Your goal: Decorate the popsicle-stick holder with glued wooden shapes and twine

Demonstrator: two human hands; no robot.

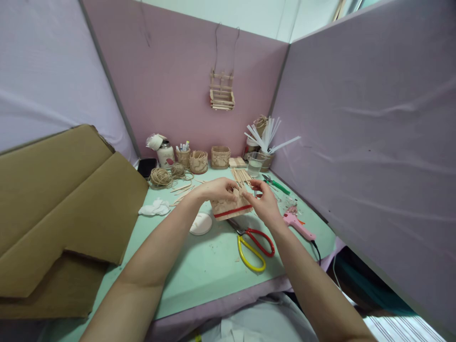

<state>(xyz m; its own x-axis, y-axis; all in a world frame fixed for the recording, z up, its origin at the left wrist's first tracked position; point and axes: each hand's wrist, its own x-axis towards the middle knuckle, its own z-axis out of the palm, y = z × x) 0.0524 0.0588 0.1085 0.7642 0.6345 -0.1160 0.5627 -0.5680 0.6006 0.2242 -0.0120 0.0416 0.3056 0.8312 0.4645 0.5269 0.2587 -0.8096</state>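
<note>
Above the middle of the table, a wooden craft-stick piece (228, 207) with a red band along its lower edge is between my hands. My left hand (223, 188) reaches over its top with the fingers bent onto it. On its right side, my right hand (264, 202) grips the top edge with thumb and fingers closed. The fingertips partly hide what they touch. Just below the piece lie scissors (252, 242) with one red and one yellow handle. A white round lid (201, 223) lies to its left.
Loose sticks (242, 176), twine balls (161, 177) and stick-covered pots (220, 156) stand behind. On the right are green-handled pliers (280, 185), a water cup (254, 165), white glue sticks (269, 135) and a pink glue gun (298, 226) with a cord. Large cardboard (71, 190) occupies the left.
</note>
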